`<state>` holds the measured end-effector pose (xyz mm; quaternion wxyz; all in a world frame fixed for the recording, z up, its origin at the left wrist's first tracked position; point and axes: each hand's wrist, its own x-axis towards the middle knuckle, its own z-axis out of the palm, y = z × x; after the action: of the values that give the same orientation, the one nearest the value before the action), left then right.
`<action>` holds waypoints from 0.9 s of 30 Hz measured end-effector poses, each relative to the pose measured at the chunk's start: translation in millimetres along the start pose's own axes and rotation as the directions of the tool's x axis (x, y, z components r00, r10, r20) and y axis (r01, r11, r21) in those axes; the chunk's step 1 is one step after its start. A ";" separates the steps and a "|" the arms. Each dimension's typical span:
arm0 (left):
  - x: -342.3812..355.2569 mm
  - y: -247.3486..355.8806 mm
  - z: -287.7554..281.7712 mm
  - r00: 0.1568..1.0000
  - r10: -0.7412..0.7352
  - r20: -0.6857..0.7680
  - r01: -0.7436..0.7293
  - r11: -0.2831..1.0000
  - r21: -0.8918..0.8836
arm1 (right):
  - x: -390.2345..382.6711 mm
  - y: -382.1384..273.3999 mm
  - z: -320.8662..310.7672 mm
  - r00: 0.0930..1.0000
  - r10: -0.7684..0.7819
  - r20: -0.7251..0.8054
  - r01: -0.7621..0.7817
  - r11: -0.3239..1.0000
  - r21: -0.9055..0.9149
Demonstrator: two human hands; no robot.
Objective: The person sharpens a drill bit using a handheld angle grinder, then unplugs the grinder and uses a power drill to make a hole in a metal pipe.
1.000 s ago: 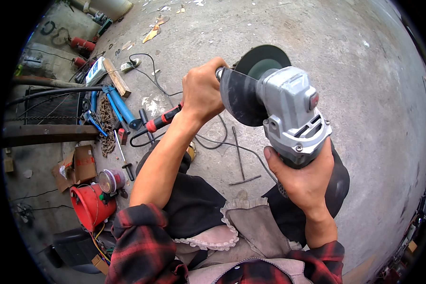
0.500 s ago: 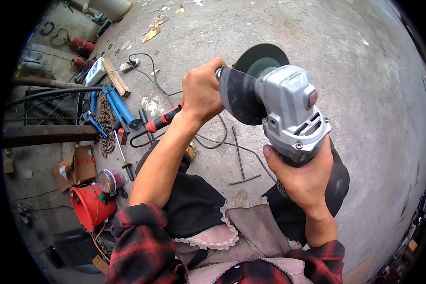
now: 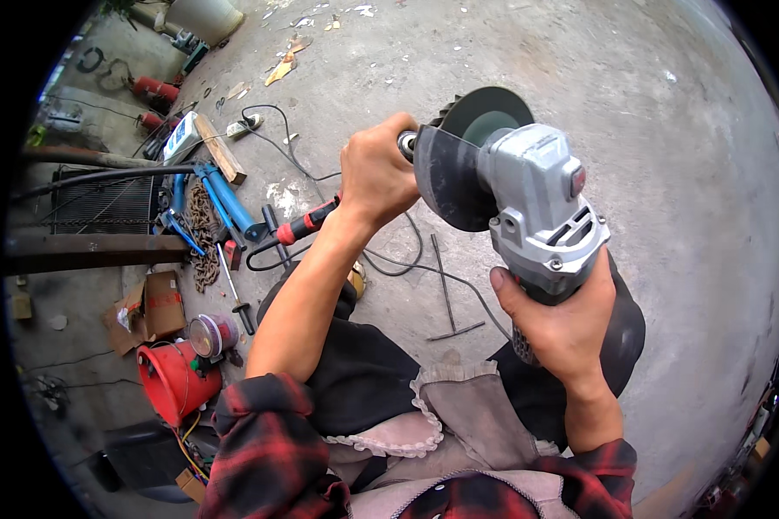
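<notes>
- Scanning from the left edge of my head view, I find an open cardboard box and, just below it, a red bucket.
- A small round tub sits beside that bucket, while a rusty chain lies heaped near some blue metal tubing.
- Further up I see a wooden block on the concrete, and below it a red-and-black handle, partly behind my left forearm.
- My left hand is raised, its fingers curled together around a metal piece; only the shiny round end shows plainly beside the guard.
- Below, a T-shaped rod lies on the floor between my knees.
- Right of that hand I have the angle grinder held up above the floor, its dark guard facing left and its green disc upward. I cannot tell whether the disc touches the metal.
- My right hand wraps the grinder's body, thumb along the left side; the fingertips are hidden underneath.
</notes>
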<state>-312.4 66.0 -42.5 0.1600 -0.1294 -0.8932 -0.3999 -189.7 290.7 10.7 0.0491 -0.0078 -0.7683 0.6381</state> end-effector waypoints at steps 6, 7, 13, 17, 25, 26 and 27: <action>6.0 6.1 -10.0 0.997 -0.073 -0.012 0.072 0.995 -0.067 | -0.9 -2.0 -4.5 0.995 0.093 -0.040 -0.092 0.995 0.036; 6.1 6.2 -11.7 0.998 -0.067 -0.001 0.066 0.994 -0.085 | -0.5 -1.8 -4.2 0.997 0.060 -0.039 -0.059 0.998 0.026; 5.7 12.8 -15.3 0.983 -0.171 0.071 0.184 0.948 -0.261 | 0.0 -1.4 -2.4 0.999 -0.039 -0.024 0.038 0.999 -0.034; 6.1 9.3 -16.2 0.988 -0.127 0.083 0.145 0.951 -0.274 | -0.1 -5.1 -2.4 0.997 -0.070 -0.028 0.068 0.995 -0.068; 5.1 10.4 -11.7 0.992 -0.095 0.078 0.110 0.967 -0.228 | 0.6 -1.1 -3.6 0.997 -0.064 -0.034 0.064 0.998 -0.015; 5.0 12.5 -12.8 0.993 -0.092 0.073 0.104 0.979 -0.176 | 0.6 -1.7 -2.7 0.998 -0.047 -0.030 0.047 0.999 -0.006; 4.9 16.0 -13.9 0.994 -0.090 0.066 0.097 0.987 -0.127 | 1.1 -2.5 -2.7 0.999 -0.031 -0.025 0.031 1.000 -0.001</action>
<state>-308.6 66.3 -21.1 0.1053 -0.1095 -0.8748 -0.4600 -190.4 293.0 13.8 0.0688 -0.0040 -0.7679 0.6369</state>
